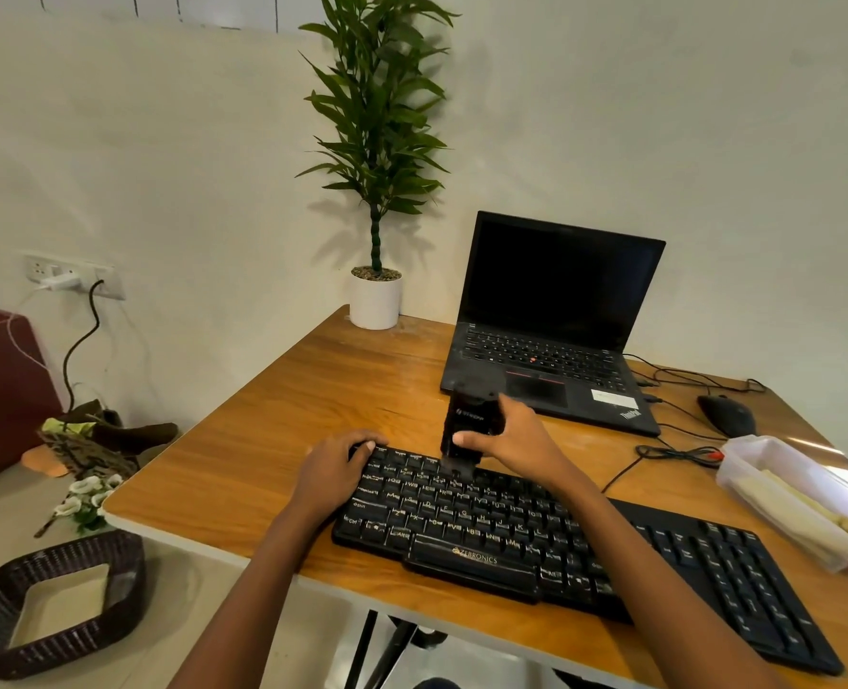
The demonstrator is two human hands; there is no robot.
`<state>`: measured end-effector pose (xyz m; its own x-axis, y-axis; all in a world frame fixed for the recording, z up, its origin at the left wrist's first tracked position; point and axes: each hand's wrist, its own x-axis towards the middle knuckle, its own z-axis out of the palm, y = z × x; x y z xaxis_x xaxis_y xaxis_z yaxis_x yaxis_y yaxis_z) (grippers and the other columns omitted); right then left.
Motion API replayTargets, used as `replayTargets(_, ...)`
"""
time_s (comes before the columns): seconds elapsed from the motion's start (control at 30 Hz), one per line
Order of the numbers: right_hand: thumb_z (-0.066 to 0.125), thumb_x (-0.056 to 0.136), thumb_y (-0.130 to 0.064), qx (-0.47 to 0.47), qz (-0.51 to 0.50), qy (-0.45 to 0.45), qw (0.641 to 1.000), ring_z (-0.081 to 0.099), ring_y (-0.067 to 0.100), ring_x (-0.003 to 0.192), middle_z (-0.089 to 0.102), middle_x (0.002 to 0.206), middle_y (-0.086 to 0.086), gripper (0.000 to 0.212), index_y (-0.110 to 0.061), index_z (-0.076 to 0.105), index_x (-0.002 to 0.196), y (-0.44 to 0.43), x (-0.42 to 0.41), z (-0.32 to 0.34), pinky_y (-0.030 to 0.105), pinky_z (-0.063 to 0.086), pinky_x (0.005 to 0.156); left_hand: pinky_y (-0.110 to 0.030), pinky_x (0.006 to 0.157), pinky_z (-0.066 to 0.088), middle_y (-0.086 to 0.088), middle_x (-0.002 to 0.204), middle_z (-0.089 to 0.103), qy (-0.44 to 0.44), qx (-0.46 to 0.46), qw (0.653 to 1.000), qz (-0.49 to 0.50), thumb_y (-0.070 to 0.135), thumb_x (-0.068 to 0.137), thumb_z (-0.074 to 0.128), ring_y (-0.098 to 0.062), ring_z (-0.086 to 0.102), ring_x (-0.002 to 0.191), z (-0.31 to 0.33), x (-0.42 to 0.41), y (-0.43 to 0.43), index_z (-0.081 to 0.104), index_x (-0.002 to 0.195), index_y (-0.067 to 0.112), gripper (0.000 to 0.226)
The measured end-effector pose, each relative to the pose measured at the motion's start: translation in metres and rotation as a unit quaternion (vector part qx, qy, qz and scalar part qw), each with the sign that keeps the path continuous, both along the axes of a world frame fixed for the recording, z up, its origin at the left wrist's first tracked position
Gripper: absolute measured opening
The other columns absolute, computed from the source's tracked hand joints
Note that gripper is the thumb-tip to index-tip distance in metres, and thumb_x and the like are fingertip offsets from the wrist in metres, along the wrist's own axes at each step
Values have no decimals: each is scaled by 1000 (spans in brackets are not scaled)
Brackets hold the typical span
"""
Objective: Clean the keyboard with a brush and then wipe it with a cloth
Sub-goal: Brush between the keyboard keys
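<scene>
A black Zebronics keyboard [511, 534] lies slanted across the wooden desk [272, 440]. My right hand [511, 437] grips a black brush [469, 430] held upright, its lower end touching the upper key rows near the keyboard's left half. My left hand [335, 469] rests on the keyboard's top-left corner, fingers curled over its edge. No cloth can be made out for certain.
An open black laptop [551, 330] stands behind the keyboard. A potted plant [376, 295] is at the desk's back corner, a black mouse [726, 415] with cables at the right, and a clear plastic box [804, 499] at the right edge. A wicker basket [59, 604] sits on the floor at left.
</scene>
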<state>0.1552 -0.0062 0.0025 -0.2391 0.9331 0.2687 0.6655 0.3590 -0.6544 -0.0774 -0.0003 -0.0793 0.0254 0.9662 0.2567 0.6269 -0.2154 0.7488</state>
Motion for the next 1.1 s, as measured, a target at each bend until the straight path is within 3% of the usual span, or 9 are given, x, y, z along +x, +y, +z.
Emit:
replayTargets(0.07,70,79,-27,22,-19,-46,999,58,18,98,62,108,2,48,-16,49,122,1,-1,0,30,50,79,-46,95,44,2,119,65,2,3,1000,0,23,97,47,-19,57,111,2,1,-1,67,107,29,23)
replayTargets(0.2,72,78,-26,12,-11,5,1000,57,17,102,61,108,-1,47,-15,51,119,-1,-2,-1,22,45,78,-38,94,47,2,120,64,2,6,1000,-2,20,97,49,-17,58,110,3,1,-1,68,109,25,23)
replayTargets(0.37,68,80,-31,16,-4,-75,997,58,18,99,61,109,2,49,-16,49,123,-1,-3,10,31,49,81,-34,91,48,2,119,65,-1,11,1000,-5,19,97,49,-16,59,109,3,1,-1,68,108,25,23)
replayTargets(0.47,69,81,-28,-17,40,-48,998,55,16,105,59,116,0,50,-17,47,124,-3,-6,8,25,45,83,-40,93,47,3,118,65,3,8,1000,-3,21,97,49,-16,59,107,3,0,-1,68,107,28,23)
replayTargets(0.57,68,81,-31,-13,18,-118,993,56,17,102,60,112,1,50,-18,46,123,-2,-4,13,31,48,82,-46,96,44,4,118,65,6,5,1000,1,22,96,49,-16,59,108,2,0,0,67,106,31,22)
replayTargets(0.7,68,82,-27,-41,54,-64,996,54,13,102,56,110,-4,49,-16,46,123,-5,-7,15,22,45,79,-43,95,45,3,119,65,6,12,1000,0,21,97,49,-16,58,110,1,-1,-1,68,107,29,23)
replayTargets(0.83,68,80,-28,-37,29,-127,991,54,14,98,58,110,-1,52,-18,44,125,-3,-5,19,27,46,79,-35,91,47,2,119,65,7,16,1000,-3,19,96,50,-16,58,110,2,0,-1,68,108,25,23)
replayTargets(1.0,70,80,-26,-54,49,-80,994,54,13,101,57,110,-4,49,-18,46,122,-4,-7,14,20,46,76,-31,86,49,3,119,65,10,14,1000,-6,20,97,49,-17,59,109,0,0,1,68,109,26,23)
replayTargets(1.1,69,80,-27,16,-19,-91,995,56,15,94,59,106,-1,50,-17,47,124,-2,-6,12,24,48,73,-36,91,48,3,119,65,9,14,1000,-2,20,97,49,-17,58,110,-1,0,3,68,109,27,23)
